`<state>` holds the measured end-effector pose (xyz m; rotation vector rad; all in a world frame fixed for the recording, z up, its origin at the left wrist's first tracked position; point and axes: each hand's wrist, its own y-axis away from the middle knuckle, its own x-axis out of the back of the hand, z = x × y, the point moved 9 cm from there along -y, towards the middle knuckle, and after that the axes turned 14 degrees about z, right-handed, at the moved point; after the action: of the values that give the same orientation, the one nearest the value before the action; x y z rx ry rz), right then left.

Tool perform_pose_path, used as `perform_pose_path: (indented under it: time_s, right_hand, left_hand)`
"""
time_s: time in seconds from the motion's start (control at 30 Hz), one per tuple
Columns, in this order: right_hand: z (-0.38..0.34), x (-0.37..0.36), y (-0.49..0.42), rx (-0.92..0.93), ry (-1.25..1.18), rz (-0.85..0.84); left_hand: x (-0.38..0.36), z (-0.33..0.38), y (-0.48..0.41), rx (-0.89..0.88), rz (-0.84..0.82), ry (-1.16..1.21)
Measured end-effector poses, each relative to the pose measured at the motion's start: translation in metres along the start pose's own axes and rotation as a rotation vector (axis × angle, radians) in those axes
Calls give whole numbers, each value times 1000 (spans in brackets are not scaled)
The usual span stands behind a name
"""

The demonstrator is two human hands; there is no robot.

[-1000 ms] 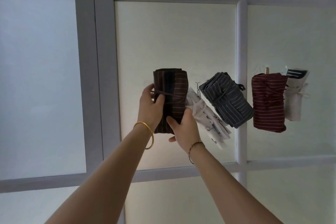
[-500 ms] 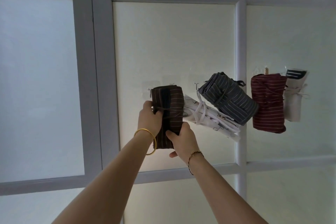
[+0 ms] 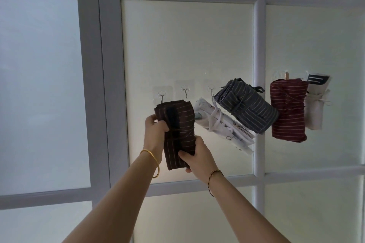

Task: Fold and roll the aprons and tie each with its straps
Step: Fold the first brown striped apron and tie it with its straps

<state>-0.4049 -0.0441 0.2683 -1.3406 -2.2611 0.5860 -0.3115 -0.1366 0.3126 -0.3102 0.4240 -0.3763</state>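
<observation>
1. Here, the brown roll (image 3: 180, 122) stands nearly upright before the frosted panel (image 3: 177, 45). Its top is just below the first hook (image 3: 162, 95) and the second hook (image 3: 185, 92). Whether it hangs on either, I cannot tell.
2. A thin strap (image 3: 175, 139) crosses the roll's middle, over a dark band running down its front.
3. The left hand (image 3: 155, 134) grips the roll's left edge at strap height, with the fingers curled round it and the thumb on the front.
4. The right hand (image 3: 197, 156) holds the roll's lower right part, the thumb lying across the front and the fingers wrapped behind.
5. A bangle (image 3: 153, 161) sits on the left wrist and a cord bracelet (image 3: 214, 173) on the right.
6. Just right of the brown roll, a white roll (image 3: 223, 128) slants down below the third hook (image 3: 211, 90).
7. A grey roll (image 3: 248, 104) tilts across the white roll's upper side.
8. Further right hangs a red roll (image 3: 287, 108), upright, with a cream roll (image 3: 316, 108) touching its right edge.
</observation>
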Motion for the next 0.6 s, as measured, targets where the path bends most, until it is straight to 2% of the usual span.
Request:
perform_pose_path:
  time_s: [0.1, 0.2, 0.3, 0.37, 0.43, 0.53, 0.6]
  right_hand:
    - [0, 2, 2, 82, -23, -8]
    - [5, 3, 4, 36, -163, -36]
    - [6, 4, 7, 12, -267, -73]
    - [10, 6, 5, 21, -248, -61]
    - [12, 14, 0, 92, -64, 23]
    - [-3, 35, -3, 347, 361, 220]
    - [-18, 50, 0, 485, 515, 335]
  left_hand:
    - [11, 8, -2, 18, 40, 172]
    - [10, 16, -3, 44, -71, 210]
    - [7, 17, -11, 97, -176, 119]
    - [-1, 14, -12, 133, -285, -10]
    - [-8, 14, -5, 161, -376, -110]
    - [-16, 17, 1, 133, -461, -211]
    - [-22, 16, 2, 116, -503, -248]
